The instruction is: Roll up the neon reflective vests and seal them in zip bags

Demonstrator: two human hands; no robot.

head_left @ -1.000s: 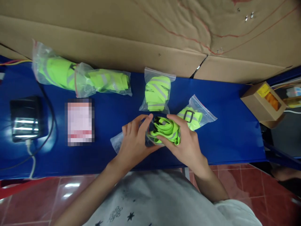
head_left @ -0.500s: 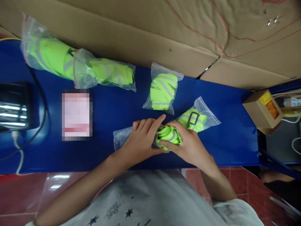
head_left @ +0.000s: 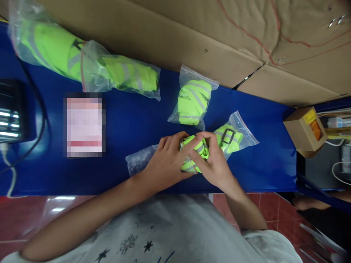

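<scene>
Near the front edge of the blue table, my left hand [head_left: 163,159] is closed around a rolled neon-yellow reflective strap [head_left: 189,167]. A clear plastic bag [head_left: 139,159] sticks out to the left from under this hand; it seems to wrap the strap's lower part. From the right, my right hand [head_left: 215,162] is closed on the same roll, its thumb and fingers pressing the upper folds. The fingertips of both hands meet there. Just behind the right hand lies a bagged strap with a black buckle [head_left: 228,136]. Another bagged strap [head_left: 194,102] lies farther back.
At the back left lie two more bagged neon straps [head_left: 52,49]. A blurred-out pink-and-white item [head_left: 84,126] is on the blue table [head_left: 131,120], beside a black device [head_left: 12,109] with cables. A small cardboard box [head_left: 304,129] stands at the right end. Cardboard [head_left: 164,40] lines the back.
My right hand has come in closer to the left, and its fingers now press over the strap's top. The left thumb has folded down onto the roll. The view has shifted slightly.
</scene>
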